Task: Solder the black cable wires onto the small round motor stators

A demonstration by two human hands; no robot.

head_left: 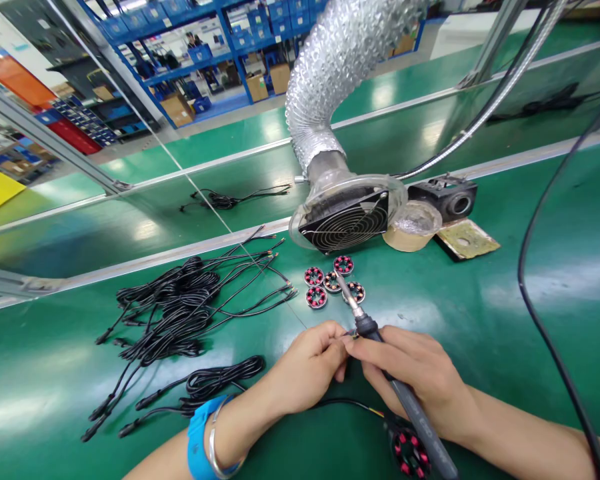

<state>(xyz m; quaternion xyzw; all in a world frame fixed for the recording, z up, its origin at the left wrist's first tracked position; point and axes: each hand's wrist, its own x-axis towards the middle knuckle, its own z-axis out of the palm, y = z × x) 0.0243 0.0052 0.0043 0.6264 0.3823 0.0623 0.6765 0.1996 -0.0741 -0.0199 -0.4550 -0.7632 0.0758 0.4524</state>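
Note:
My right hand (420, 373) is wrapped round a soldering iron (414, 410), its metal tip pointing up and away over the bench. My left hand (305, 367) is closed in a pinch on thin wires (351, 333), and the right fingertips meet it there. From beneath the left hand a black cable (347, 401) with coloured wire at its end leads towards a round motor stator (411, 452) with red coils, low in view and partly behind the iron. Beyond the iron's tip lie several more small stators (316, 297), with red or copper-coloured coils.
Bundled black cables (175, 313) spread across the left of the green bench (260, 447). A fume extractor fan (347, 220) on a silver duct (320, 87) stands ahead. Right of it are a tape roll (413, 230), a black iron stand (447, 197) and a yellowish sponge (467, 239). A black cord (535, 310) curves down the right.

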